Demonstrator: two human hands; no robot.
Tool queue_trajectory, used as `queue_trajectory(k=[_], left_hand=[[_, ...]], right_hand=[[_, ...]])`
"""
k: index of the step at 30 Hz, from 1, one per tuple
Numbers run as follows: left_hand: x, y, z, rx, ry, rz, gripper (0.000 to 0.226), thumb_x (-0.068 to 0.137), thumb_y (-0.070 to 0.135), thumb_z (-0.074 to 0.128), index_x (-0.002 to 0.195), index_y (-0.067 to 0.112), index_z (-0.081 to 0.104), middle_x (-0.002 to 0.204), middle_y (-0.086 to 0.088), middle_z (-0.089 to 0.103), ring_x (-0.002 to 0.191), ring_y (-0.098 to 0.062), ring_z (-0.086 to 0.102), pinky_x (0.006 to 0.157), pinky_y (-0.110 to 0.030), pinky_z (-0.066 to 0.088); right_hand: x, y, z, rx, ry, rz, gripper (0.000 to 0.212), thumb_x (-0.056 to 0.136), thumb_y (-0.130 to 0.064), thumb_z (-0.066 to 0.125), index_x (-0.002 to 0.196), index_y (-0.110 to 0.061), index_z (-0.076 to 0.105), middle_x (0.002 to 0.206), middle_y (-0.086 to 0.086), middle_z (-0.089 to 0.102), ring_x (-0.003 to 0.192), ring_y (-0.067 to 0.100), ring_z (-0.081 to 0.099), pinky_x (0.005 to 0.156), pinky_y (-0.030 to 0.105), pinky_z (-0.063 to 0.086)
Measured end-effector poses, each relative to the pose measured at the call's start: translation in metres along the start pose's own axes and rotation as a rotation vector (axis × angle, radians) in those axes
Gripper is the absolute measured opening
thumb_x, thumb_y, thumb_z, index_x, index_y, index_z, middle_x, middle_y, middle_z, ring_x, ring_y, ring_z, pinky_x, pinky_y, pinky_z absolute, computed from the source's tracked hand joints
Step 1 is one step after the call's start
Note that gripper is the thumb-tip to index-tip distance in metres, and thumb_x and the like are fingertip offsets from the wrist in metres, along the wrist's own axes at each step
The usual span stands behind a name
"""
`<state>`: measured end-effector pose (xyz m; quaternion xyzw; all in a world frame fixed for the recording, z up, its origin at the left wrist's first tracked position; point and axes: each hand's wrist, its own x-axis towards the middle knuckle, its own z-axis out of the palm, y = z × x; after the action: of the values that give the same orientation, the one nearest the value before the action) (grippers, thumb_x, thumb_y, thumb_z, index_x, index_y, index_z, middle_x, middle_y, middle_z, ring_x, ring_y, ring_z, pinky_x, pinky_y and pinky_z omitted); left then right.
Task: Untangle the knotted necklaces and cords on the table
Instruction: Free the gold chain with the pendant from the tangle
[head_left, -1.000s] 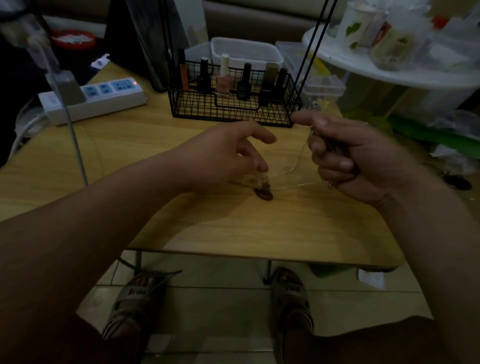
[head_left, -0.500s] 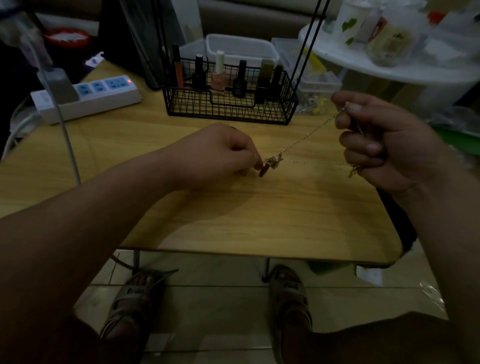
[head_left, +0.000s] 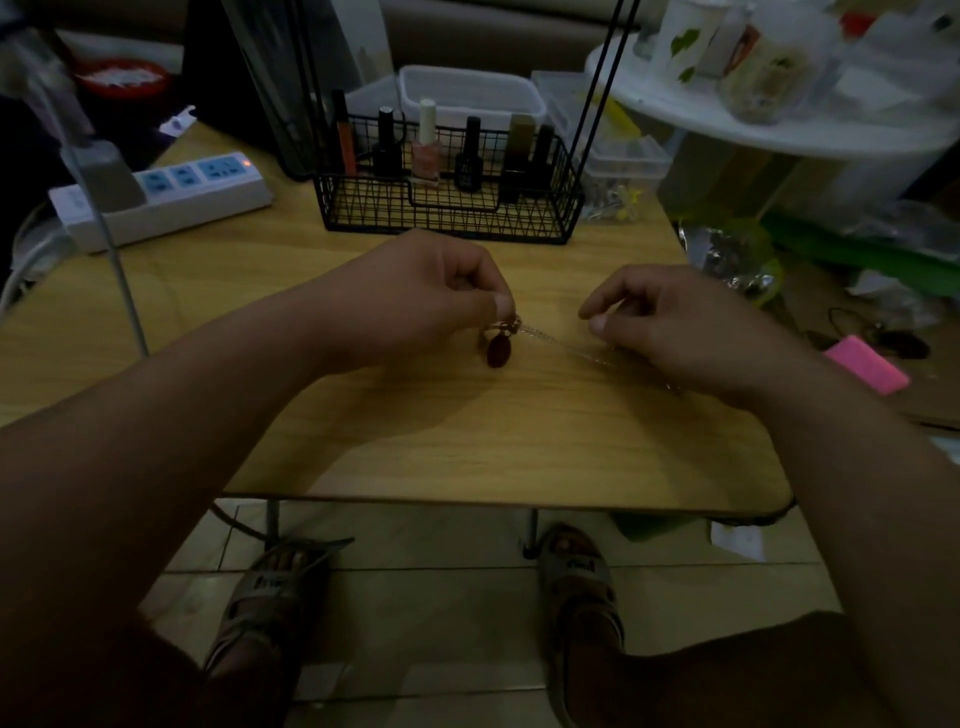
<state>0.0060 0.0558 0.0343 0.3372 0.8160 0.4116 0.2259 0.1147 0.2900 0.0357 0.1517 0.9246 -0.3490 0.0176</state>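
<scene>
Right hand (head_left: 691, 327) has dropped to the table; both hands pinch the necklace (head_left: 545, 335) stretched between, left hand (head_left: 415, 296).

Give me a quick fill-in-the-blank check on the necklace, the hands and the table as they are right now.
1. The left hand pinches the necklace chain right above its dark red ____.
2. The chain runs from the left hand to the ____ hand.
3. The wire basket behind the hands holds bottles of nail ____.
4. The power strip lies on the wooden table to the ____ of the basket.

Missing words: pendant; right; polish; left
</scene>
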Motion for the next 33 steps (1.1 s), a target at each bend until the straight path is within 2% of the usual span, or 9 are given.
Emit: queue_trajectory(k=[4, 9, 12, 14, 17, 23, 27, 31, 33], left_hand=[[0.003, -0.002, 0.000, 0.179, -0.023, 0.017, 0.008, 0.094, 0.027, 0.073, 0.100, 0.032, 0.073, 0.066, 0.012, 0.055, 0.053, 0.001, 0.047, 0.056, -0.024, 0.039], [0.002, -0.002, -0.002, 0.281, -0.067, 0.030, 0.015, 0.092, 0.035, 0.075, 0.106, 0.039, 0.075, 0.075, 0.012, 0.053, 0.058, 0.005, 0.050, 0.057, -0.023, 0.037], [0.002, -0.002, -0.003, 0.304, -0.091, 0.046, 0.017, 0.094, 0.036, 0.074, 0.110, 0.041, 0.077, 0.076, 0.014, 0.055, 0.063, 0.011, 0.051, 0.051, -0.013, 0.034], [0.003, -0.003, -0.003, 0.280, -0.094, 0.050, 0.014, 0.094, 0.036, 0.073, 0.106, 0.039, 0.079, 0.068, 0.019, 0.058, 0.060, 0.013, 0.051, 0.046, -0.008, 0.032], [0.004, -0.004, -0.002, 0.198, -0.073, 0.038, 0.009, 0.096, 0.035, 0.072, 0.100, 0.033, 0.080, 0.055, 0.029, 0.055, 0.052, 0.010, 0.050, 0.044, -0.008, 0.032], [0.006, -0.004, -0.002, 0.052, -0.050, 0.012, 0.015, 0.095, 0.039, 0.071, 0.092, 0.026, 0.078, 0.053, 0.020, 0.056, 0.049, 0.005, 0.046, 0.047, -0.010, 0.036], [0.006, -0.006, -0.001, -0.021, -0.063, 0.010, 0.014, 0.098, 0.034, 0.070, 0.093, 0.024, 0.078, 0.056, 0.018, 0.058, 0.049, 0.005, 0.046, 0.048, -0.012, 0.036], [0.006, -0.007, 0.000, -0.031, -0.098, 0.020, 0.015, 0.099, 0.033, 0.068, 0.093, 0.021, 0.076, 0.060, 0.013, 0.057, 0.052, 0.000, 0.045, 0.048, -0.015, 0.036], [0.005, -0.007, -0.002, -0.036, -0.113, 0.016, 0.015, 0.099, 0.033, 0.068, 0.095, 0.021, 0.076, 0.061, 0.011, 0.056, 0.052, -0.002, 0.044, 0.047, -0.016, 0.035]], right_hand=[[0.005, -0.003, 0.005, -0.129, -0.007, -0.045, 0.008, 0.099, -0.034, 0.067, 0.104, -0.035, 0.073, 0.099, -0.009, 0.067, 0.085, 0.006, 0.062, 0.065, 0.025, 0.042], [0.003, -0.006, -0.003, -0.095, -0.090, -0.090, 0.023, 0.093, -0.057, 0.063, 0.103, -0.040, 0.075, 0.099, -0.016, 0.069, 0.093, 0.000, 0.061, 0.073, 0.026, 0.044], [0.003, -0.006, -0.003, -0.119, -0.126, -0.126, 0.020, 0.090, -0.054, 0.068, 0.104, -0.042, 0.076, 0.104, -0.019, 0.070, 0.096, -0.003, 0.061, 0.077, 0.023, 0.045], [0.004, -0.006, -0.001, -0.156, -0.151, -0.141, 0.016, 0.091, -0.048, 0.071, 0.106, -0.042, 0.076, 0.105, -0.019, 0.068, 0.094, -0.007, 0.059, 0.074, 0.019, 0.042], [0.005, -0.005, 0.003, -0.198, -0.130, -0.158, 0.015, 0.092, -0.044, 0.073, 0.107, -0.042, 0.074, 0.106, -0.017, 0.063, 0.093, -0.001, 0.059, 0.073, 0.020, 0.042], [0.003, -0.009, 0.013, -0.279, -0.111, -0.215, 0.036, 0.088, -0.040, 0.076, 0.121, -0.045, 0.062, 0.123, -0.020, 0.053, 0.120, 0.006, 0.047, 0.092, 0.025, 0.040], [-0.005, -0.020, 0.026, 0.000, -0.014, -0.284, 0.031, 0.083, -0.037, 0.083, 0.107, -0.031, 0.063, 0.105, -0.012, 0.067, 0.096, 0.000, 0.062, 0.072, 0.015, 0.048], [-0.005, -0.026, 0.034, 0.094, -0.044, -0.295, 0.016, 0.089, -0.027, 0.079, 0.101, -0.026, 0.068, 0.093, -0.006, 0.074, 0.086, 0.007, 0.069, 0.077, 0.030, 0.057], [-0.004, -0.025, 0.030, 0.076, -0.062, -0.287, 0.010, 0.092, -0.026, 0.076, 0.099, -0.027, 0.070, 0.091, -0.007, 0.074, 0.084, 0.005, 0.069, 0.075, 0.028, 0.056]])
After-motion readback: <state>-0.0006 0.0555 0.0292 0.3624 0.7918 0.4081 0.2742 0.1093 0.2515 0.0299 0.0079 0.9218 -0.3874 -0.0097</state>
